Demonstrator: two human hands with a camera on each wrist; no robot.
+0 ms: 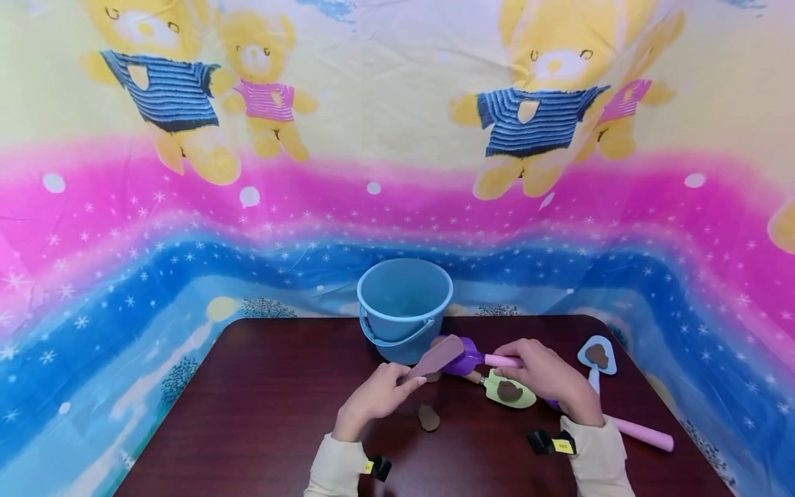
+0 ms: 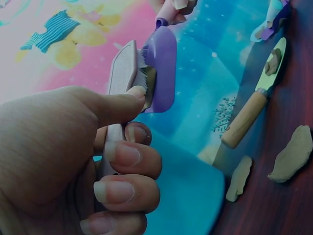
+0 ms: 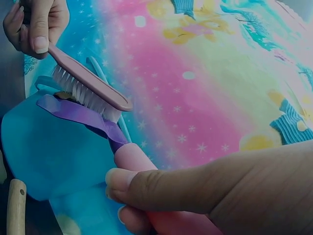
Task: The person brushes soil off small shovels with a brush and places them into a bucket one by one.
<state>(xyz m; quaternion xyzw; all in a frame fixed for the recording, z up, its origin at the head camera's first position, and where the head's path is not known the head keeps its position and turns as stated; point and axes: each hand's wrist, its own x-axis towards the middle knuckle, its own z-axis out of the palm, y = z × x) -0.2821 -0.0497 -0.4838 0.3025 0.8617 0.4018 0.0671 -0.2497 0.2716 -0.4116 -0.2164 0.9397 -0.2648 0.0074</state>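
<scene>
My left hand (image 1: 375, 397) grips a pink brush (image 1: 441, 354) by its handle. Its white bristles (image 3: 88, 90) point down over a purple toy shovel (image 1: 470, 357), where a brown piece (image 2: 150, 83) lies against them. The shovel's pink handle (image 3: 134, 157) is held in my right hand (image 1: 546, 373), thumb along the top. Brush and shovel are in front of the light-blue bucket (image 1: 394, 351), which stands upright with its handle lowered. Below the shovel lies a light-green trowel (image 1: 528, 399) with a wooden handle (image 2: 244, 119), bearing a brown lump (image 1: 509, 391).
Two flat brown pieces lie on the dark wooden table (image 1: 261, 400), one a larger piece (image 1: 428, 418) nearer the front. To the right are a light-blue triangular shovel (image 1: 611, 364) with a brown lump (image 1: 597, 356) and another pink handle (image 1: 646, 433). A printed cloth (image 1: 385, 186) hangs behind.
</scene>
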